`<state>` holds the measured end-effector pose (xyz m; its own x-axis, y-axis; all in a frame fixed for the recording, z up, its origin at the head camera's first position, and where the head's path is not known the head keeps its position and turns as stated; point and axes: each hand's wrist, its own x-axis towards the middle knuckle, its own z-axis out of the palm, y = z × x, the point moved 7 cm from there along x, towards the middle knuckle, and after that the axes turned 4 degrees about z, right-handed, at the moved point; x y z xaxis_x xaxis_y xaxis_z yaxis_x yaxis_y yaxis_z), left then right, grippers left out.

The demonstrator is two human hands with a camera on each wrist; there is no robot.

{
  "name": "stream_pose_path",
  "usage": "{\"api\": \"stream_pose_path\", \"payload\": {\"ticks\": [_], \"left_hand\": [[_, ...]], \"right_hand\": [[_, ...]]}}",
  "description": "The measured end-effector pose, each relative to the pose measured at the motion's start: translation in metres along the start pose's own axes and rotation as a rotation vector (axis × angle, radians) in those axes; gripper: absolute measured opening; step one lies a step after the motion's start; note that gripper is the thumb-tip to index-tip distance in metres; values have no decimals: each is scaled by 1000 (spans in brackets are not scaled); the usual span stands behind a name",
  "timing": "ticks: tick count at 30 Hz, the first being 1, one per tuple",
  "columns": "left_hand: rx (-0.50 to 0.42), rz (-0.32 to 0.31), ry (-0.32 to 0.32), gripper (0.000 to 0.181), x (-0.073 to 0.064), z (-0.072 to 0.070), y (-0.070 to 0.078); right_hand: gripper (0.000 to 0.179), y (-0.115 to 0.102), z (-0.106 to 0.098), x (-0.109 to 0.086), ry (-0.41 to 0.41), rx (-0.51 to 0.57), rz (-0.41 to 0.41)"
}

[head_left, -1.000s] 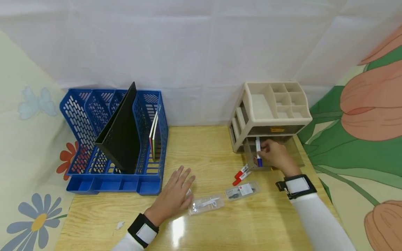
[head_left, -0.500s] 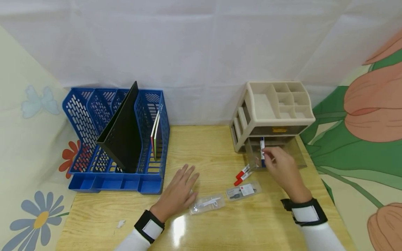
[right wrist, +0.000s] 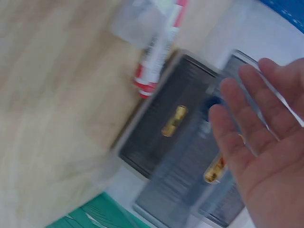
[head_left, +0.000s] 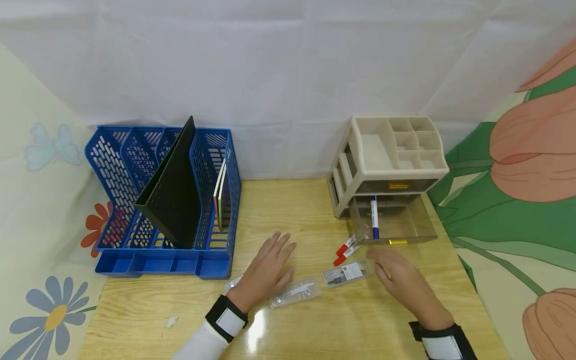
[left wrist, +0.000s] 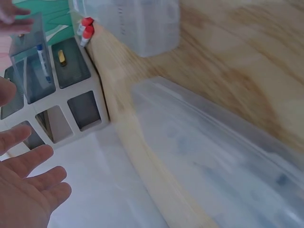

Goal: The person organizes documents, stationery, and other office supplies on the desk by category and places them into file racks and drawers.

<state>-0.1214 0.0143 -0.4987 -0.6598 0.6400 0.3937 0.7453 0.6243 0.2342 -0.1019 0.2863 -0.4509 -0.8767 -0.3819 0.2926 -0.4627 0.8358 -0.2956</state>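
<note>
My right hand [head_left: 400, 277] is in front of the pulled-out clear drawer [head_left: 414, 217], holding nothing. Inside that drawer, along its left side, lies a blue-capped marker [head_left: 375, 217]. In the right wrist view the fingers [right wrist: 249, 109] are extended. My left hand [head_left: 265, 275] hovers over clear plastic cases with its fingers spread and nothing in its grasp. One case [head_left: 295, 292] by its thumb holds a white tool; another case [head_left: 232, 283] is partly hidden behind the wrist. Two red-capped markers [head_left: 345, 255] and a labelled case with a dark compass [head_left: 346, 273] lie between the hands.
The drawer belongs to a beige desktop organizer [head_left: 398, 175] at the back right. A blue file rack [head_left: 164, 262] with a black folder [head_left: 175, 200] and thin booklets [head_left: 219, 195] stands at the left. A white scrap [head_left: 172, 322] lies near the table's front.
My right hand has set the blue-capped marker down in the drawer, let go and drawn back toward the front. My left hand has shifted a little to the right, uncovering part of a case.
</note>
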Motion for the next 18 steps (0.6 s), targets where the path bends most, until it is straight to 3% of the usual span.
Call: {"api": "stream_pose_path", "payload": {"ticks": [4,10,18], "left_hand": [[-8,2,7,55,6,3,2],[-21,0,-4,54,15,13,5],[-42,7,-3,51,21,25,12]], "right_hand": [[35,10,19,-7,-70,-31,-1],[56,23,37,-9,-83,-126,-90],[51,25,52,-4,-73,-276,-196]]}}
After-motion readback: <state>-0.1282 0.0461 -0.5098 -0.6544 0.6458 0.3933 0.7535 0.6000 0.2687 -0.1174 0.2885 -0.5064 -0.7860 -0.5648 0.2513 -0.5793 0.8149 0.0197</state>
